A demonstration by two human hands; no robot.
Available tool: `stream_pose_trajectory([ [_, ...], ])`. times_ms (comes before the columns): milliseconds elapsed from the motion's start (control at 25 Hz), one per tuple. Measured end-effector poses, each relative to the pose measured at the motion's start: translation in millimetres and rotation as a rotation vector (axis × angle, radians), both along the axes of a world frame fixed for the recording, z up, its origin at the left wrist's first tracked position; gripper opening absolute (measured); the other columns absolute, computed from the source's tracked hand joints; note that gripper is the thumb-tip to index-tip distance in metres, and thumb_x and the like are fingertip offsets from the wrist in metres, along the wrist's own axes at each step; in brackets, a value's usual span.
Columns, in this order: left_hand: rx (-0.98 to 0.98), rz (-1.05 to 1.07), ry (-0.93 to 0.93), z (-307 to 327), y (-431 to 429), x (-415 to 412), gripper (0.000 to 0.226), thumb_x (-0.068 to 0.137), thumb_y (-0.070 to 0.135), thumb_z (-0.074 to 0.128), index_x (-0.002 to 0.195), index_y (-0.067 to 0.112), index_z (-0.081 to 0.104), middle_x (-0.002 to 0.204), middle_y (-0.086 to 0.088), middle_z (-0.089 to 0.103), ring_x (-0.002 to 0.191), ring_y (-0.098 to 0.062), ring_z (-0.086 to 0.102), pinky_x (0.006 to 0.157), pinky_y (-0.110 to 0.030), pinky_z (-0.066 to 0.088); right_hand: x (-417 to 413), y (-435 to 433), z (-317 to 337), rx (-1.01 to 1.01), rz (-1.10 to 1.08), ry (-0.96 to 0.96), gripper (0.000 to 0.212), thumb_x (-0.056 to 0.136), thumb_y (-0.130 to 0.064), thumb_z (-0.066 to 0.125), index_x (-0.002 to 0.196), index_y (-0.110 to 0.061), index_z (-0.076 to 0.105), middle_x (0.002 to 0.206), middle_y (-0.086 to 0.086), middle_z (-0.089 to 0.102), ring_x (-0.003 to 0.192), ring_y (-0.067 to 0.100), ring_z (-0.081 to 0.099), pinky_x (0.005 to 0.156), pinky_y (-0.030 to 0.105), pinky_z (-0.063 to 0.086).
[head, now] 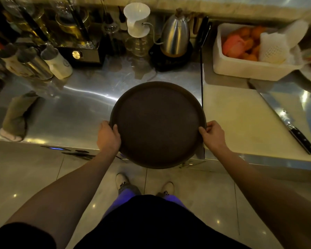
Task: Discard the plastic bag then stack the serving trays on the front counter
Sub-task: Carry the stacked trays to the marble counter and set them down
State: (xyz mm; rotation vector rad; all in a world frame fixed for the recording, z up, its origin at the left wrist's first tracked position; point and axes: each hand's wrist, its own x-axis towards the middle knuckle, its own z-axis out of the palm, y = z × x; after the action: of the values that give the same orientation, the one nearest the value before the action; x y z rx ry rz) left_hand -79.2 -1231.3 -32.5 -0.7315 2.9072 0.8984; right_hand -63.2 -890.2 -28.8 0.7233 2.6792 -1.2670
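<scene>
A round dark brown serving tray (158,123) is held level over the front edge of the steel counter (75,108), its near part overhanging the floor. My left hand (108,136) grips the tray's left rim, thumb on top. On the opposite rim, my right hand (213,134) holds on the same way. Whether more than one tray is stacked here I cannot tell. No plastic bag is in view.
A white cutting board (244,121) lies right of the tray with a black-handled knife (297,134) on its right edge. Behind it is a white bin of oranges (248,51). A steel kettle (174,38), a white pour-over dripper (137,24) and bottles (43,63) line the back.
</scene>
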Motion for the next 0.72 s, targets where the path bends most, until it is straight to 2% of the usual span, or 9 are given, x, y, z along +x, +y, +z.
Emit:
stream_pose_trajectory([
  [360,-0.060,-0.016,-0.087,-9,7,-6,0.026,0.101,0.025,0.047,0.116,0.004,0.050,0.119,-0.016,0.054,0.098,-0.032,0.060,0.075,-0.039,0.044,-1,3,-20,0.152,0.069,-0.067,0.019,0.090,-0.026,0.061,0.093,-0.010,0.053,0.086,0.012,0.064,0.084,0.031,0.061,0.075,0.043,0.051],
  [520,-0.078,-0.016,-0.114,-16,6,-8,0.025,0.100,0.026,0.047,0.116,0.006,0.049,0.119,-0.015,0.053,0.097,-0.031,0.061,0.077,-0.040,0.045,-1,4,-25,0.248,0.110,-0.110,0.022,0.091,-0.033,0.057,0.097,-0.013,0.052,0.093,0.008,0.061,0.086,0.029,0.058,0.071,0.039,0.047],
  [720,-0.079,-0.043,-0.123,-21,5,-10,0.026,0.099,0.028,0.049,0.114,0.007,0.047,0.118,-0.014,0.051,0.094,-0.031,0.062,0.075,-0.043,0.048,-5,5,-25,0.330,0.139,-0.143,0.023,0.091,-0.039,0.057,0.096,-0.017,0.050,0.092,0.005,0.060,0.084,0.027,0.059,0.072,0.041,0.049],
])
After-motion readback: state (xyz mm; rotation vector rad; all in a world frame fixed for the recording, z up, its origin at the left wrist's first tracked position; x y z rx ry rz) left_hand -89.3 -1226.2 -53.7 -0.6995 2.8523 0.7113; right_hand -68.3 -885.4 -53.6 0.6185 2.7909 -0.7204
